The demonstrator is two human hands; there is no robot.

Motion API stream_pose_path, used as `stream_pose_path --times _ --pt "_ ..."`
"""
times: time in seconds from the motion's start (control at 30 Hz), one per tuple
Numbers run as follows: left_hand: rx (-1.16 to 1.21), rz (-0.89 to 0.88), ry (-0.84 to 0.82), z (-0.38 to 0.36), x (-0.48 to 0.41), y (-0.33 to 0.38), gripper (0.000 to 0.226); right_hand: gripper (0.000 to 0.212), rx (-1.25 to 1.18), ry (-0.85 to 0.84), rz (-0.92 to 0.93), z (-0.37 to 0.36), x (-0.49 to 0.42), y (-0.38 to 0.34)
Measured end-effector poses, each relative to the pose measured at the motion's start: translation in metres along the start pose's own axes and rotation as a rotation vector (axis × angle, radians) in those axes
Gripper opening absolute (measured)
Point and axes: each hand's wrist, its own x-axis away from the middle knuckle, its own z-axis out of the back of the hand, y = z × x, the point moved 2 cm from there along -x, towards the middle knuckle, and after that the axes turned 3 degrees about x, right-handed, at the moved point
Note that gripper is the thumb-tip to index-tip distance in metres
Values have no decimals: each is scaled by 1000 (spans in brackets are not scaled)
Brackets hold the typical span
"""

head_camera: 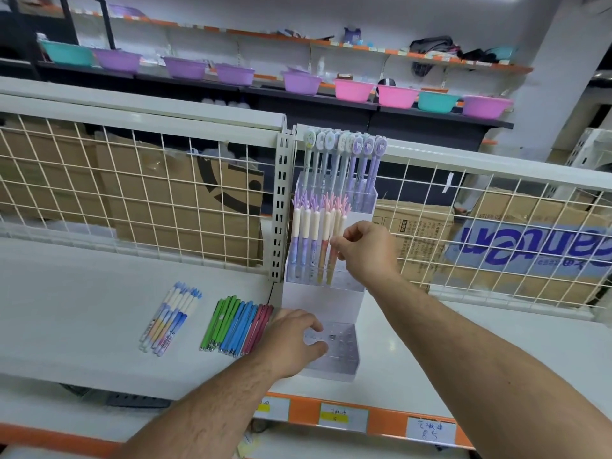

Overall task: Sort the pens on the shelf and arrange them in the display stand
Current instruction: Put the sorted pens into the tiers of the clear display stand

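Shop aisle, head view: white shelf [82, 309] with a wire-mesh back, cardboard boxes behind it, coloured basins on the far racks. Display stand [323, 299], clear and tiered, stands on the shelf by the upright post.

- Back tier: a row of round-topped pens [346, 160], upright.
- Middle tier: antler-topped pens [306, 233], a part row. Right hand [366, 251] pinches the rightmost pen [332, 271], whose lower end is inside the tier.
- Front tier: no pens, holes showing. Left hand [293, 342] grips it, apparently steadying the stand.
- Loose on the shelf, left of the stand: blue antler pens [172, 318]; beside them slim pens [235, 326], grouped green, blue, red.

Judgement: sorting looks done and placing is roughly halfway. Two loose lots are left to stand.
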Motion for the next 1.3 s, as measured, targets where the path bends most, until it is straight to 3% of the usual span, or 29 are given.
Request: stream_pose_path --times 0.53,0.77,0.93,1.3 --pt "-9 29 0 -3 3 -1 38 20 -28 -27 28 -13 24 39" --pt "-71 11 103 0 16 2 43 18 5 -45 108 -20 43 50" --pt "-85 -22 17 11 27 -13 47 17 13 -89 85 -35 59 52" --pt "-134 -19 80 99 58 -96 26 11 55 -99 112 -150 110 8"
